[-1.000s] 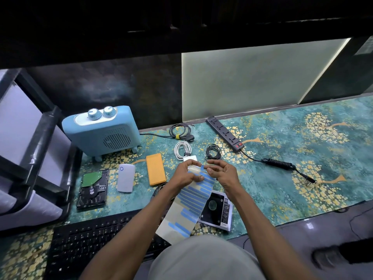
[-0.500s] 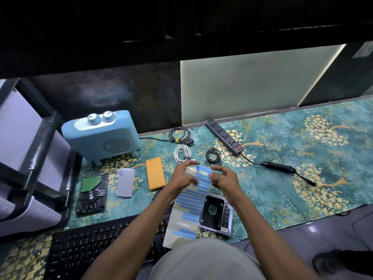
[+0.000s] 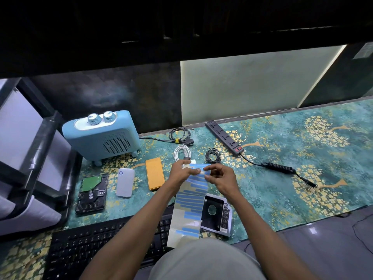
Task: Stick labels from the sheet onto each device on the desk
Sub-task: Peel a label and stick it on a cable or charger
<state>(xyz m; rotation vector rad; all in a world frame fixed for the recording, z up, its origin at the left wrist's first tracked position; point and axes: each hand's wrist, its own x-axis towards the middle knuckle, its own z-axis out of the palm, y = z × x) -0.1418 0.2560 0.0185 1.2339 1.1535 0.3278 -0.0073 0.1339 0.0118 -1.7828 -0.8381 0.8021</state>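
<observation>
Paper sheet: long pale backing sheet with rows of blue rectangular labels (image 3: 191, 201), held in the air above the desk, its lower end hanging toward the black keyboard (image 3: 105, 245).
Left hand: left hand (image 3: 180, 174) grips the sheet's top left edge, thumb on the front.
Right hand: right hand (image 3: 220, 177) pinches a blue label at the top right corner of the sheet; whether the label is already lifted I cannot tell.
Handling, judged: very light, limp and thin; it sags under its own weight, so it needs support near the label being peeled. A label likely curls and sticks to itself once free.
Where to hold: best taken by a label's corner with fingertips, backing pinned close beside it.
Devices waiting: light blue boxy heater with two knobs (image 3: 101, 136), bare hard drive with green board (image 3: 91, 194), white rounded power bank (image 3: 125, 185), orange flat case (image 3: 154, 173), black power strip (image 3: 225, 137), silver drive caddy (image 3: 216, 213).
Desk cover: teal cloth with gold flowers (image 3: 282, 188).
</observation>
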